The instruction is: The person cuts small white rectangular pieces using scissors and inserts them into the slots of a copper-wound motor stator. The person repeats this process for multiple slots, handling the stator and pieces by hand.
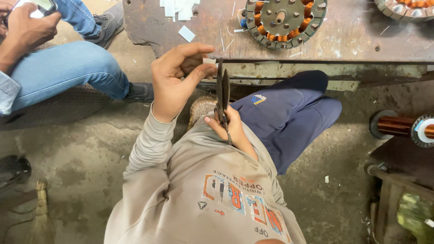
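While the left hand point(174, 81) is raised with the forearm angled up from the near left, its fingers point(199, 49) pinch one small white paper strip point(209, 60) just short of the table point(361, 36) edge. Right hand point(228, 126), lower and nearer, has fingers closed around the handles of one pair of dark scissors point(222, 90), blades pointing up, tips beside the strip. One wound stator point(285, 20) lies fully in view on the table beyond.
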